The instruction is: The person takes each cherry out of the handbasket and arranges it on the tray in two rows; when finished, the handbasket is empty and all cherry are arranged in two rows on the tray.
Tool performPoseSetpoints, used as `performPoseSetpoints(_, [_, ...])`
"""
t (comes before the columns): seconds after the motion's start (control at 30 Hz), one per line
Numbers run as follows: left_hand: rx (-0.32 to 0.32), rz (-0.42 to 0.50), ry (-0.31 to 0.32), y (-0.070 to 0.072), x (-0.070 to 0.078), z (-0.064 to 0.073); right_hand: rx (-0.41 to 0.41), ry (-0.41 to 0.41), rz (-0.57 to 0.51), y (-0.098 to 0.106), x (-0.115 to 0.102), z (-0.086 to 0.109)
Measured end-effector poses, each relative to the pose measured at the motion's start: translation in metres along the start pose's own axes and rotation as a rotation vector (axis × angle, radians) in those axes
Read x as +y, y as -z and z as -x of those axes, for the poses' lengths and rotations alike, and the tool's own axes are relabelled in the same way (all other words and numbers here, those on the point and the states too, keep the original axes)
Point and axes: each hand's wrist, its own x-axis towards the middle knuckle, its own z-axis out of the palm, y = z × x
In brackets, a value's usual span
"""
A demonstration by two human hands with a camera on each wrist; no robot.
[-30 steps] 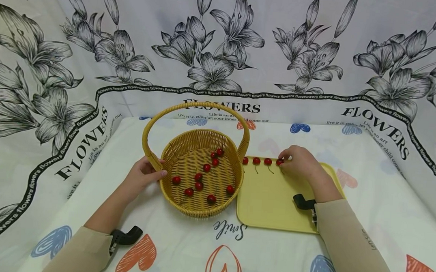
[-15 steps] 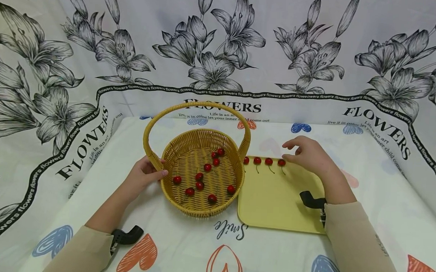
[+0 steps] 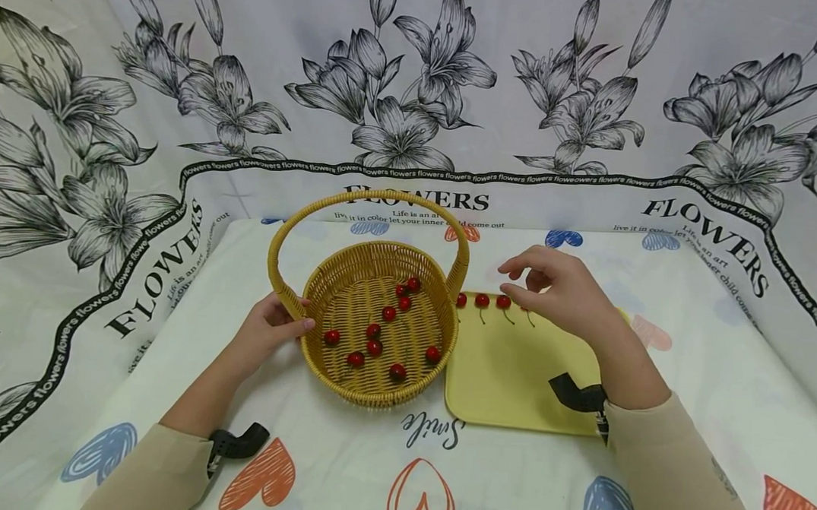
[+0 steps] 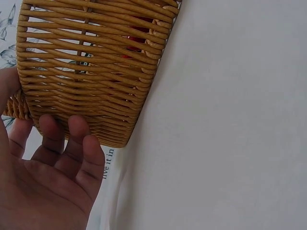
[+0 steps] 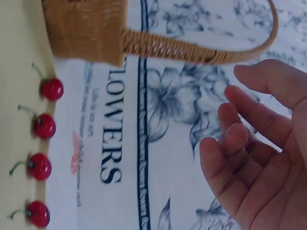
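Head view: A round woven basket (image 3: 375, 396) stands upright on a white heart-print cloth (image 3: 331, 465), its handle (image 3: 409, 196) raised. Ten red cherries (image 3: 397, 372) lie on its floor. The left hand (image 3: 271, 329) grips the rim at the handle's base, thumb uppermost. A yellow tray (image 3: 512, 381) lies just right of the basket; whether the two touch cannot be told. The right hand (image 3: 560, 292) hangs above the tray's far edge, partly hiding the last cherry of a row.

Left wrist view: The fingers (image 4: 76, 129) curl along the basket's outer wall, and the thumb lies at the rim.

Right wrist view: The row on the tray numbers four stemmed cherries (image 5: 41, 166), well apart from the right hand. That hand is loosely bent, a gap between thumb and fingertips, with nothing in its hold.
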Motion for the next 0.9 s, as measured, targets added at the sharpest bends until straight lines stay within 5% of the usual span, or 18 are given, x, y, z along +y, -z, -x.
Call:
performPoseSetpoints(0.17, [-0.001,-0.006,-0.003,0.000,0.001,-0.001,-0.014,0.168,-0.057,-0.012,-0.021,0.004])
performPoseSetpoints(0.37, [0.007,0.001,-0.010,0.001,0.003,-0.001,-0.124,0.325,-0.041,-0.036,-0.044,0.004])
performPoseSetpoints(0.6, [0.020,0.003,0.014,-0.002,0.005,-0.001,-0.287,0.434,0.286,-0.085,-0.059,-0.005])
performPoseSetpoints(0.9, [0.012,0.010,-0.003,-0.001,0.000,-0.002,-0.634,0.344,0.580,-0.132,-0.082,-0.031])
